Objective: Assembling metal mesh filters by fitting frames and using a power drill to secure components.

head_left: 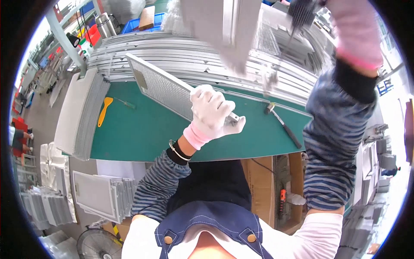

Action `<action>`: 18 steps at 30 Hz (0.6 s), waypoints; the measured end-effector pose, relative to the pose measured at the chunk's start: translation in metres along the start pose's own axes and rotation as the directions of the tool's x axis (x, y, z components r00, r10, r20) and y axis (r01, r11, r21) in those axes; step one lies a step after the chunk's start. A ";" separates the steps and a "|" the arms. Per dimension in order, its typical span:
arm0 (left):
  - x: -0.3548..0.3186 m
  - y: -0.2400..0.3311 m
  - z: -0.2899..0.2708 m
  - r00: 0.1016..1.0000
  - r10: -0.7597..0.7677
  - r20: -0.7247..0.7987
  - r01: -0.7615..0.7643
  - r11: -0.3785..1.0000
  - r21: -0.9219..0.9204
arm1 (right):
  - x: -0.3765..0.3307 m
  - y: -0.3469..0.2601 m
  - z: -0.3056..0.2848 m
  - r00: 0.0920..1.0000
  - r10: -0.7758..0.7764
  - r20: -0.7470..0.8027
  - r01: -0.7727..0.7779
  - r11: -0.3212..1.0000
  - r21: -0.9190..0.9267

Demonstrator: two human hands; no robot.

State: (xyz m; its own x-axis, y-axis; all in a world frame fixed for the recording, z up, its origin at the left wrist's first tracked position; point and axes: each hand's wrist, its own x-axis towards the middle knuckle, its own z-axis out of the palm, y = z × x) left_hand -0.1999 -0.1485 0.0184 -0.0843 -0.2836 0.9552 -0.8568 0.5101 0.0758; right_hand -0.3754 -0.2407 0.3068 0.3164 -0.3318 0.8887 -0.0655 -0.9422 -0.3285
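Note:
My left hand, in a white glove with a pink cuff, is closed around the near end of a framed metal mesh panel. The panel is tilted on its edge over the green tabletop. My right hand, gloved and smeared by motion, is raised at the upper right. Its fingers are cut off or blurred, so their grip is hidden. Beside it is a dark blurred object whose kind I cannot make out. A hammer with a black grip lies on the right of the tabletop.
A yellow scraper and a small screwdriver lie at left. Stacked panels stand at the left edge. Long metal frame strips pile along the back. A blurred pale piece juts in overhead. Below are a fan and cardboard box.

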 end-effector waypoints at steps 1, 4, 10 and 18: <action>-0.004 -0.002 -0.001 1.000 -0.025 0.015 0.025 0.999 -0.030 | 0.000 -0.015 0.018 0.998 0.061 -0.018 -0.061 0.998 0.035; -0.002 0.000 -0.006 0.996 -0.077 0.036 0.078 0.997 -0.016 | -0.010 -0.048 0.066 0.958 0.279 -0.063 -0.270 0.955 0.124; -0.010 0.000 -0.001 0.997 -0.077 0.023 0.079 0.994 -0.081 | -0.027 -0.054 0.108 0.878 0.476 -0.048 -0.431 0.830 0.354; -0.007 0.003 -0.003 0.987 -0.149 0.062 0.156 0.978 -0.136 | -0.055 0.013 0.080 0.994 -0.100 0.038 0.107 0.924 -0.366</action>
State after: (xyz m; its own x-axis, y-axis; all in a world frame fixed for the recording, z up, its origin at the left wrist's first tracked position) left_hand -0.2000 -0.1429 0.0131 0.0131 -0.4064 0.9136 -0.7821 0.5651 0.2625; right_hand -0.3183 -0.2308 0.2280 0.3573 -0.2344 0.9041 -0.3734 -0.9231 -0.0918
